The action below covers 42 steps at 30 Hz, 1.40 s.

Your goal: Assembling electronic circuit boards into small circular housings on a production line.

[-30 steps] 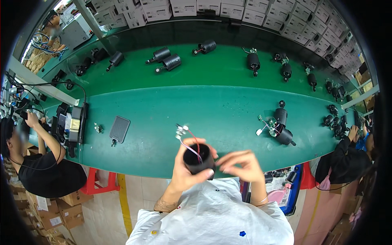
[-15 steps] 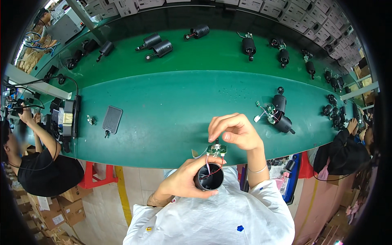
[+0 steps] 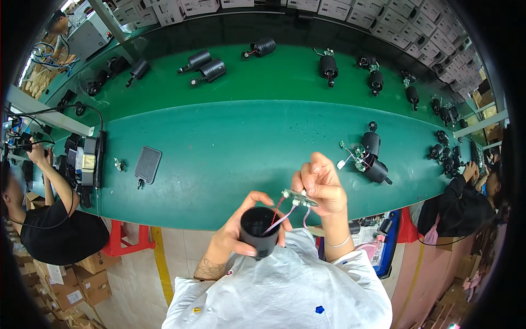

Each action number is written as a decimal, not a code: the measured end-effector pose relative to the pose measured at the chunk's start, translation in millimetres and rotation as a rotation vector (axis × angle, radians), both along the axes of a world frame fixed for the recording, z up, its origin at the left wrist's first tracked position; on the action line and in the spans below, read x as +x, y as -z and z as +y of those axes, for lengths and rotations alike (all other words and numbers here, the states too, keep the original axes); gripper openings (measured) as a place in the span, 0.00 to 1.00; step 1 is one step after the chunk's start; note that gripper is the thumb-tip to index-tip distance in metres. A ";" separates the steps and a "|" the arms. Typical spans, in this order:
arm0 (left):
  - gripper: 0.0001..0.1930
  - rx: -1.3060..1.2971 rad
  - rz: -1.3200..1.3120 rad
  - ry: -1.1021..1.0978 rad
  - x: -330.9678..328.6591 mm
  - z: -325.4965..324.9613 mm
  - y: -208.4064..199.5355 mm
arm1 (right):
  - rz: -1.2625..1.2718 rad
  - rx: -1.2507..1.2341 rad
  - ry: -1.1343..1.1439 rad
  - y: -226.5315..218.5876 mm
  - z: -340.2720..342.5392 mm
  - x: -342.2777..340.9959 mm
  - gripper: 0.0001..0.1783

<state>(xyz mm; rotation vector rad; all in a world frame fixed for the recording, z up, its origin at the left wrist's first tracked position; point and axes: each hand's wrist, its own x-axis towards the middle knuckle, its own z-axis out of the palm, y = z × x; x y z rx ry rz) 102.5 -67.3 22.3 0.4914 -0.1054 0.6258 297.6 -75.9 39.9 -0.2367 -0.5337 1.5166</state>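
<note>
A black cylindrical housing [image 3: 257, 244] sits in the grip of my left hand [image 3: 227, 236], its open mouth facing up. Red and pale wires [image 3: 281, 220] run out of that mouth to a small green circuit board [image 3: 299, 198]. My right hand [image 3: 324, 186] pinches the board by its edge, tilted, just above and to the right of the housing. Farther right on the bench, two black housings [image 3: 377, 169] lie beside loose boards with white wires [image 3: 357, 157]. The inside of the held housing is mostly dark.
The green bench [image 3: 219, 164] carries a dark grey rectangular pad [image 3: 148, 165] and a small board [image 3: 119, 164] at left. Several black housings [image 3: 212, 72] lie along the raised back shelf. Seated people work at either side. A blue bin [image 3: 388, 247] stands below the bench edge.
My left hand has shifted left with the housing and tilted it. My right hand, then at the part on top of the board, now holds the board, which has swung right and tipped.
</note>
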 end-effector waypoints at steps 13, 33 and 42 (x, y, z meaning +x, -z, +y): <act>0.38 0.472 0.219 -0.054 -8.4 7.4 -9.6 | -0.331 -0.146 -0.128 14.3 -0.4 11.1 0.15; 0.40 0.695 0.830 -0.379 1.5 1.1 -0.6 | -0.881 0.232 0.448 -19.4 -7.3 14.2 0.09; 0.45 0.442 0.603 -0.246 8.8 0.6 -9.7 | -0.914 0.297 0.315 -28.3 -10.7 11.0 0.08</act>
